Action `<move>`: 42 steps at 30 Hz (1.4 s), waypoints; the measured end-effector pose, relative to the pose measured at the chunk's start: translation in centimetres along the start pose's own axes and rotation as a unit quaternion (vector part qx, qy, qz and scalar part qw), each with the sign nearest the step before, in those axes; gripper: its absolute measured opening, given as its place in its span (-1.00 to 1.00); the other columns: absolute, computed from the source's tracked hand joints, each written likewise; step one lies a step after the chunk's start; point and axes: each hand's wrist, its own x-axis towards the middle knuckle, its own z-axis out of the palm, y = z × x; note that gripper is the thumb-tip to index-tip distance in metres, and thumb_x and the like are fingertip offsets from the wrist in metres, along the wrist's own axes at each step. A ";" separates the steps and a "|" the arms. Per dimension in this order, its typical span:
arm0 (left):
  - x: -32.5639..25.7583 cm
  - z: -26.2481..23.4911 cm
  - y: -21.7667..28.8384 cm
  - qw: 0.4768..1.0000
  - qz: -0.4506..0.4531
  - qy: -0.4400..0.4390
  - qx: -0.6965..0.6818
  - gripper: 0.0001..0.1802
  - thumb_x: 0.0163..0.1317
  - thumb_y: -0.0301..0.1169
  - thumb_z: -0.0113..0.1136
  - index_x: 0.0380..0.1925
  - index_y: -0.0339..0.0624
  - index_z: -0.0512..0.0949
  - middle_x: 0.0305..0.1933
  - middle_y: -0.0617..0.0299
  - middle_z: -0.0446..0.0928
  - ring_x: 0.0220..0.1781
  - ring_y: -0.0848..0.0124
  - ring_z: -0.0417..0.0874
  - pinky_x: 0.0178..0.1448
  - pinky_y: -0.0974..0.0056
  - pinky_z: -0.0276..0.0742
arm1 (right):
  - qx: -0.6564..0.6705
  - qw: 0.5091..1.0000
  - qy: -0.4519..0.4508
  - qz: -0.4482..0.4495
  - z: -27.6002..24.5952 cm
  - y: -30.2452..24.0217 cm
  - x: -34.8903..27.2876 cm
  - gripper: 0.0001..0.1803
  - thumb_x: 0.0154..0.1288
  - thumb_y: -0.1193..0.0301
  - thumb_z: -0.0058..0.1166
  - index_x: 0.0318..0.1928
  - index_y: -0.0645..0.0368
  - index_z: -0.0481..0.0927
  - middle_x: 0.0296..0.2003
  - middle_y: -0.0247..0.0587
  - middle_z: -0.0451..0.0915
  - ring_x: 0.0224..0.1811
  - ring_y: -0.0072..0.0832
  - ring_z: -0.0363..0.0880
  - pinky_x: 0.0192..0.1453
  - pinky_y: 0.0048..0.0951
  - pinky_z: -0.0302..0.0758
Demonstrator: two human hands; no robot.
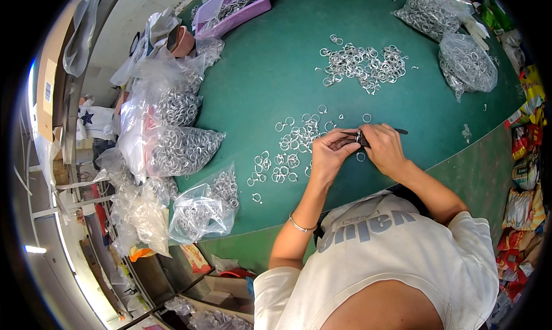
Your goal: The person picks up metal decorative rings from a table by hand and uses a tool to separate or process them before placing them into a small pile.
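Small silver piece between both hands, dark tool alongside

Subject: small silver piece (359, 136), at the meeting point of the fingertips, above the green table (259, 82); details too small to resolve.

Left hand (332, 148): nearly closed, thumb and fingers pinched at the piece. Right hand (384, 146): curled around a dark tool (402, 131), its slim end jutting toward 3 o'clock. More dark metal shows between the fingertips; cannot tell whether one tool or two.

Handling (judged): piece probably very light, stiff, smooth enough to slip from bare fingers. Best hold: a fingertip pinch across its edge. Thin rings might bend if squeezed hard.

Surroundings, clock centred on the hands: one loose ring (367, 118) just beyond, 12 o'clock. Near ring cluster (300, 139), spread at 9. Larger ring pile (368, 65), farther out at 12. Filled clear bag (184, 149), well out at 9; another bag (204, 212) at 8. Purple basket (247, 13), between 10 and 11. Two more ring-filled bags: upper bag (425, 16) at 1, lower bag (468, 65) at 2.
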 end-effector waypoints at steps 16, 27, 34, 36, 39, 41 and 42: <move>-0.1 -1.0 0.3 0.996 0.007 0.074 -0.046 -0.77 0.18 -0.57 0.05 -0.17 -0.46 0.49 -0.21 0.06 0.54 -0.16 0.40 0.56 -0.02 0.40 0.47 | 0.299 0.869 -0.223 0.324 -5.2 -0.3 2.1 -0.69 0.21 0.38 -0.01 -0.09 0.31 0.43 -0.33 -0.09 0.59 -0.52 -0.44 0.52 -0.61 -0.46 0.34; -1.2 1.3 2.1 0.924 0.232 0.117 0.282 -0.84 0.12 -0.62 0.05 -0.30 -0.40 0.56 -0.36 0.13 0.56 -0.29 0.40 0.55 -0.17 0.38 0.43 | 0.738 0.465 -0.204 0.444 -2.9 0.3 2.4 -0.84 0.25 0.37 -0.02 -0.23 0.18 0.42 -0.38 -0.24 0.49 -0.54 -0.62 0.35 -0.57 -0.61 0.20; -1.6 1.5 2.6 0.892 0.248 0.108 0.362 -0.87 0.02 -0.66 0.10 -0.40 -0.38 0.58 -0.41 0.08 0.53 -0.40 0.32 0.54 -0.26 0.40 0.43 | 0.504 0.787 -0.123 0.334 -3.8 -1.0 3.0 -0.80 0.28 0.33 -0.04 -0.26 0.24 0.42 -0.48 -0.31 0.49 -0.61 -0.71 0.29 -0.58 -0.66 0.20; -1.4 1.2 2.3 0.929 0.226 0.112 0.272 -0.88 0.02 -0.66 0.09 -0.41 -0.37 0.58 -0.42 0.09 0.52 -0.41 0.33 0.53 -0.28 0.41 0.43 | 0.548 0.730 -0.193 0.360 -4.1 -0.8 3.2 -0.78 0.30 0.31 -0.07 -0.26 0.24 0.42 -0.48 -0.30 0.49 -0.61 -0.71 0.29 -0.59 -0.66 0.20; -1.2 1.4 2.5 0.939 0.218 0.099 0.249 -0.88 0.02 -0.67 0.09 -0.41 -0.37 0.58 -0.42 0.09 0.50 -0.43 0.33 0.52 -0.33 0.40 0.43 | 0.627 0.648 -0.247 0.354 -3.6 -0.4 2.9 -0.77 0.30 0.29 -0.08 -0.27 0.24 0.42 -0.51 -0.31 0.48 -0.61 -0.70 0.29 -0.59 -0.66 0.19; -1.6 2.0 3.1 0.878 0.270 0.122 0.377 -0.88 0.01 -0.67 0.09 -0.41 -0.38 0.57 -0.43 0.08 0.50 -0.44 0.32 0.52 -0.36 0.39 0.42 | 0.588 0.702 -0.204 0.346 -3.3 -0.4 2.6 -0.77 0.30 0.30 -0.07 -0.27 0.24 0.42 -0.53 -0.31 0.48 -0.62 -0.69 0.28 -0.60 -0.65 0.19; -1.9 2.0 3.3 0.839 0.292 0.135 0.439 -0.88 0.01 -0.67 0.09 -0.42 -0.38 0.56 -0.43 0.08 0.49 -0.44 0.32 0.52 -0.38 0.39 0.42 | 0.553 0.755 -0.147 0.321 -3.5 -1.3 2.7 -0.82 0.27 0.35 -0.04 -0.33 0.24 0.44 -0.55 -0.34 0.47 -0.65 -0.69 0.27 -0.59 -0.64 0.17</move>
